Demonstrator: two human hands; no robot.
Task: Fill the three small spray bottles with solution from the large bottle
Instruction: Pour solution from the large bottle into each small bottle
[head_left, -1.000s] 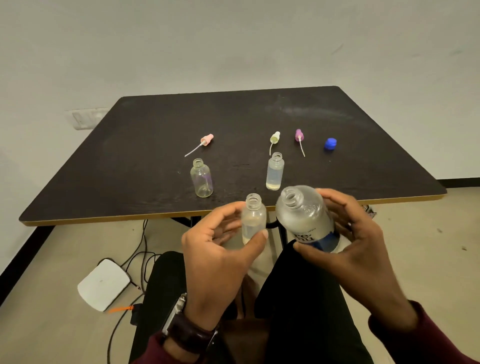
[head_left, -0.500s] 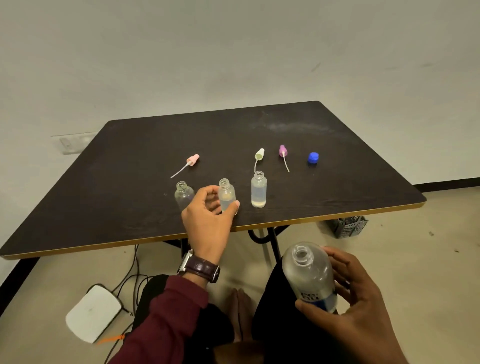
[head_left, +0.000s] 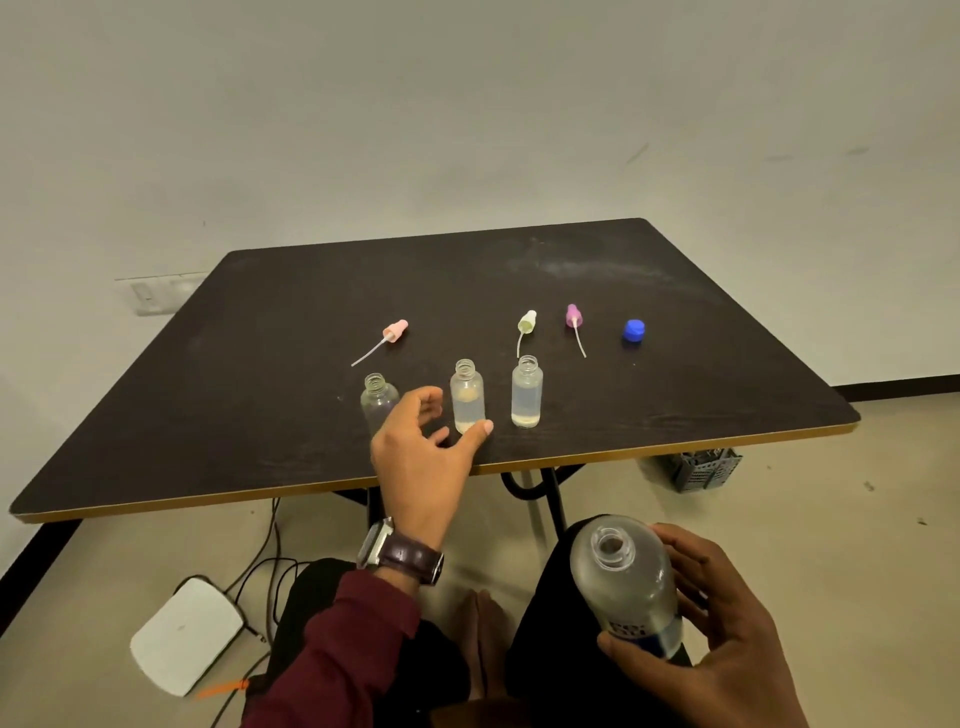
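**Three small bottles stand on the table, big bottle held low**

At nine o'clock a white box (head_left: 184, 635) lies on the floor. On the dark table (head_left: 260, 364) a pink sprayer (head_left: 393, 332) lies at eleven o'clock above the empty left bottle (head_left: 376, 397). The left hand (head_left: 423, 447) hovers with fingers spread loosely, holding nothing, thumb tip beside the base of the middle bottle (head_left: 467, 397). The right bottle (head_left: 527, 392) stands just beside it at three o'clock. Behind lie a white sprayer (head_left: 526, 323), purple sprayer (head_left: 573, 317) and blue cap (head_left: 634, 330). At five o'clock the right hand (head_left: 727, 623) grips the uncapped large bottle (head_left: 626, 582).
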